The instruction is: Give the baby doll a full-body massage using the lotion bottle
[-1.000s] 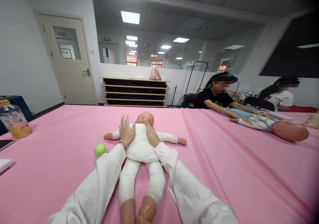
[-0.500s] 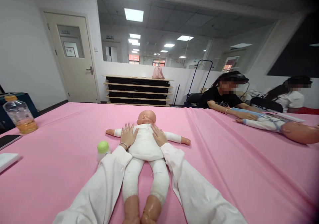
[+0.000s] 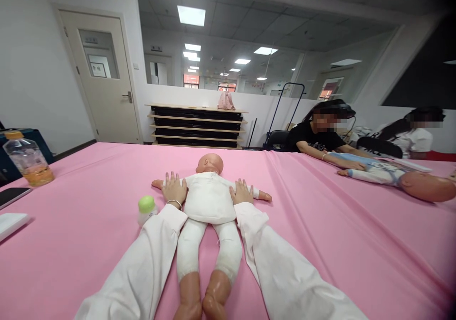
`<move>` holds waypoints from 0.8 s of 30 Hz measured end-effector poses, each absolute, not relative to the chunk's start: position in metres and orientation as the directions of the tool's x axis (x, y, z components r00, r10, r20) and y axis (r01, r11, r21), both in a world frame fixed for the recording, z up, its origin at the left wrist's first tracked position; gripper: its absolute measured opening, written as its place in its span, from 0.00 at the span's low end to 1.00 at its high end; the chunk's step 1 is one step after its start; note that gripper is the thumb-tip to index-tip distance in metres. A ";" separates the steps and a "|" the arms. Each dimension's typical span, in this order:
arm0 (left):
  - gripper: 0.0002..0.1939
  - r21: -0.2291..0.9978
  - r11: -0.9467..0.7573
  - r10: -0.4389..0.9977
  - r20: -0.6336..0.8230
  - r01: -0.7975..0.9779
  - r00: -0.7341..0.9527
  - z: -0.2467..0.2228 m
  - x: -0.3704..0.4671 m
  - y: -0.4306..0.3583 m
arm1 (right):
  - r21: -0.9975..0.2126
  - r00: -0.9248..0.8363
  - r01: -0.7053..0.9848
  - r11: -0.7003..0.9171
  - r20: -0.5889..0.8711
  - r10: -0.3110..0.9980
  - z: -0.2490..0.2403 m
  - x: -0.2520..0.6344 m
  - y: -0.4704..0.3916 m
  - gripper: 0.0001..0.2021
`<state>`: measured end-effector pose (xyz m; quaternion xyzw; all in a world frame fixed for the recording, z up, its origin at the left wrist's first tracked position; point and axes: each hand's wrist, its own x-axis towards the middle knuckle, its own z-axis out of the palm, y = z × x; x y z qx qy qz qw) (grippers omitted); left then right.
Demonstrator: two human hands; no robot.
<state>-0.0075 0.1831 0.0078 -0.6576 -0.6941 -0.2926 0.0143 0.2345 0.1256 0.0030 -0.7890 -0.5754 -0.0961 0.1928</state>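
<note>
A baby doll with a white cloth body lies on the pink-covered table, its head at the far end and its feet toward me. Its arms stretch out to both sides. My left hand rests open on the doll's arm at the left, fingers spread, a beaded bracelet at the wrist. On the other side my right hand lies flat over the doll's right-hand arm, fingers apart. Just left of my left sleeve stands a small bottle with a green cap.
At the left are a drink bottle, a phone and a white box-like object. A co-worker at the right handles another doll. Another person sits beyond. The pink cloth has folds at the right.
Both my hands have slid outward from the doll's chest onto its arms, the left one leftward and the right one rightward. The doll has stayed in place.
</note>
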 end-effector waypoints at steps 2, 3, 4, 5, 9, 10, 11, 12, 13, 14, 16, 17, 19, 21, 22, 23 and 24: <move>0.28 0.437 0.001 0.867 0.448 0.899 -0.219 0.010 -0.008 0.182 | -0.211 0.417 0.909 -0.360 0.452 0.789 0.004 0.235 0.124 0.25; 0.29 0.467 0.012 0.841 0.474 0.884 -0.262 0.011 -0.008 0.181 | -0.223 0.446 0.895 -0.387 0.485 0.752 0.004 0.235 0.124 0.26; 0.29 0.496 0.009 0.811 0.504 0.869 -0.296 0.013 -0.008 0.181 | -0.234 0.457 0.889 -0.393 0.513 0.727 0.006 0.234 0.124 0.26; 0.29 0.517 -0.012 0.784 0.537 0.856 -0.313 0.014 -0.008 0.181 | -0.244 0.445 0.895 -0.373 0.534 0.719 0.007 0.234 0.124 0.25; 0.29 0.489 -0.264 0.767 0.629 0.831 -0.127 0.016 -0.005 0.181 | -0.233 0.185 0.970 -0.069 0.525 0.830 0.013 0.233 0.126 0.26; 0.28 0.463 -0.336 0.791 0.612 0.820 -0.022 0.015 -0.003 0.182 | -0.228 0.089 0.973 0.024 0.472 0.877 0.014 0.233 0.126 0.26; 0.27 0.438 -0.398 0.815 0.572 0.806 0.092 0.014 -0.002 0.184 | -0.230 0.003 0.968 0.098 0.402 0.915 0.015 0.233 0.127 0.26; 0.26 0.418 -0.445 0.833 0.518 0.792 0.194 0.012 -0.001 0.185 | -0.238 -0.062 0.960 0.148 0.334 0.941 0.016 0.233 0.128 0.26; 0.25 0.405 -0.473 0.844 0.464 0.782 0.270 0.010 0.000 0.186 | -0.248 -0.102 0.953 0.174 0.277 0.956 0.016 0.234 0.128 0.26; 0.24 0.396 -0.483 0.851 0.422 0.781 0.313 0.009 0.000 0.187 | -0.257 -0.114 0.950 0.177 0.240 0.964 0.016 0.234 0.129 0.26; 0.24 0.377 -0.464 0.865 0.390 0.801 0.318 0.006 0.001 0.188 | -0.263 -0.072 0.956 0.130 0.220 0.973 0.015 0.234 0.129 0.25; 0.24 0.364 -0.444 0.871 0.390 0.819 0.299 0.006 0.001 0.189 | -0.262 -0.038 0.960 0.096 0.221 0.975 0.014 0.234 0.129 0.25; 0.23 0.324 -0.396 0.885 0.384 0.859 0.263 0.005 0.000 0.189 | -0.254 0.031 0.967 0.027 0.221 0.975 0.012 0.235 0.127 0.24; 0.23 0.290 -0.352 0.893 0.390 0.890 0.225 0.005 -0.002 0.188 | -0.236 0.089 0.971 -0.031 0.238 0.967 0.010 0.237 0.125 0.24; 0.23 0.279 -0.335 0.893 0.398 0.900 0.209 0.006 -0.004 0.187 | -0.221 0.113 0.974 -0.057 0.253 0.961 0.009 0.239 0.124 0.24; 0.23 0.275 -0.321 0.893 0.405 0.907 0.193 0.006 -0.005 0.187 | -0.202 0.140 0.976 -0.087 0.268 0.953 0.008 0.240 0.124 0.23; 0.23 0.278 -0.301 0.896 0.410 0.912 0.170 0.006 -0.006 0.187 | -0.181 0.167 0.976 -0.118 0.284 0.944 0.008 0.242 0.123 0.23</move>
